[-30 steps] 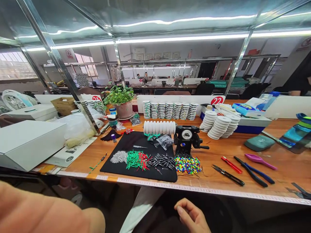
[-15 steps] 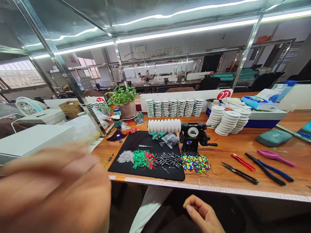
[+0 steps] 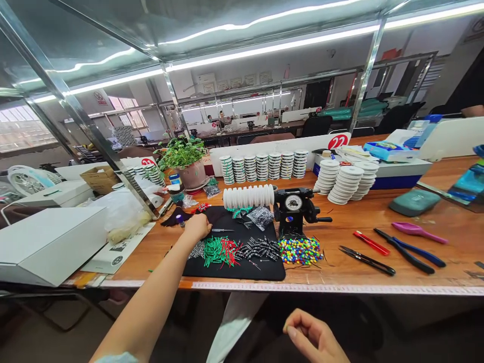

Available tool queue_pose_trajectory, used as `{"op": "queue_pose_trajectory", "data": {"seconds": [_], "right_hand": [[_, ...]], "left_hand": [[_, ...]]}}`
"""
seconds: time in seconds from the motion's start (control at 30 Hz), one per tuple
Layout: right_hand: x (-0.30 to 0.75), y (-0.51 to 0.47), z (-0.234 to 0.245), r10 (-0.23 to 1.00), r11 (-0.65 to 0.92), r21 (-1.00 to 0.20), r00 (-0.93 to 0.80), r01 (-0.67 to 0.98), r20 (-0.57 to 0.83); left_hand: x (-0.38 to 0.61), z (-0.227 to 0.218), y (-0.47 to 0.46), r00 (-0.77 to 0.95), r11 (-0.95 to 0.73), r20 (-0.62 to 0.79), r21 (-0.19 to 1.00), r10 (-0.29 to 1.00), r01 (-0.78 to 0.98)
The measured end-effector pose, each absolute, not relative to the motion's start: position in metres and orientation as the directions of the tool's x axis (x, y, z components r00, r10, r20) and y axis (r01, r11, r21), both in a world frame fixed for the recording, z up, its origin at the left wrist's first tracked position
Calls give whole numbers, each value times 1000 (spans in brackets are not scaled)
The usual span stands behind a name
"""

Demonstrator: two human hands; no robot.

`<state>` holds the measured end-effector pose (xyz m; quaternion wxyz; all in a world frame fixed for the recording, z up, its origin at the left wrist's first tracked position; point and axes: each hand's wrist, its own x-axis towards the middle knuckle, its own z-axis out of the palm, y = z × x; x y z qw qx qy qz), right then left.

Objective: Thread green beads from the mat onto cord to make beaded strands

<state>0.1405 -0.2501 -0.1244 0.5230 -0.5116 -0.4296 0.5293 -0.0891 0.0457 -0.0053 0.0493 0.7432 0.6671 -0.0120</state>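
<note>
My left hand [image 3: 198,227] reaches over the back left of a black mat [image 3: 234,273], fingers curled down; what they hold, if anything, is hidden. Just right of it lies a thin pointed tool [image 3: 222,230]. Under my left wrist is a pile of small silver-grey pieces [image 3: 196,250], partly covered. Beside that are green tubes [image 3: 214,252], red tubes [image 3: 229,251] and black pieces with light bands [image 3: 260,249]. My right hand [image 3: 313,335] hovers below the table edge, over my lap, thumb and fingers closed together; I cannot make out anything in them.
A black winder [image 3: 293,212] carries white spools [image 3: 248,196] behind the mat. Multicoloured beads [image 3: 301,251] lie at its foot. To the right are tweezers [image 3: 366,260], a red tool [image 3: 371,243], pliers [image 3: 403,249] and a pink-handled tool [image 3: 419,232]. A potted plant [image 3: 189,171] stands behind.
My left hand has gone from a blurred spot close to the camera at left, forward and down to the mat. My right hand stays about where it was. The view has shifted slightly.
</note>
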Motion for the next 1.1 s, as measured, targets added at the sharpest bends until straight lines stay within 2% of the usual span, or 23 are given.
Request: {"op": "queue_pose_trajectory", "data": {"seconds": [0.13, 0.27, 0.4, 0.53, 0.6, 0.67, 0.77, 0.87, 0.93, 1.1], "right_hand": [[142, -251, -122, 992, -92, -993, 75, -76, -98], [143, -252, -123, 992, -97, -993, 77, -68, -102], [146, -253, -130, 994, -94, -994, 41, -54, -97], [150, -254, -129, 997, -63, -998, 49, -31, -65], [152, -253, -119, 990, -10, -1000, 139, -16, -12], [153, -251, -103, 982, 57, -998, 183, -13, 54], [152, -245, -80, 976, 147, -986, 171, -79, 132], [149, -241, -70, 968, 196, -966, 188, -168, 164], [146, -239, -72, 964, 206, -960, 210, -191, 166], [142, -240, -86, 934, 235, -964, 304, -126, 188]], "left_hand": [[-88, -4, 50, 69, -62, -108, 66, 992, 996], [-97, 2, 54, 61, -44, -87, 178, 994, 983], [-107, 16, 48, 28, -25, -1, 394, 1000, 919], [-97, 27, 9, 34, -84, 84, 695, 996, 714], [-79, 21, -28, 126, -104, 41, 826, 991, 554], [-56, 8, -71, 269, -70, -48, 909, 962, 412], [-25, -20, -132, 482, 68, -198, 960, 853, 273], [-8, -43, -169, 637, 347, -312, 935, 705, 75], [-1, -54, -179, 652, 438, -356, 898, 670, 40], [5, -71, -186, 673, 519, -425, 852, 605, 71]]}}
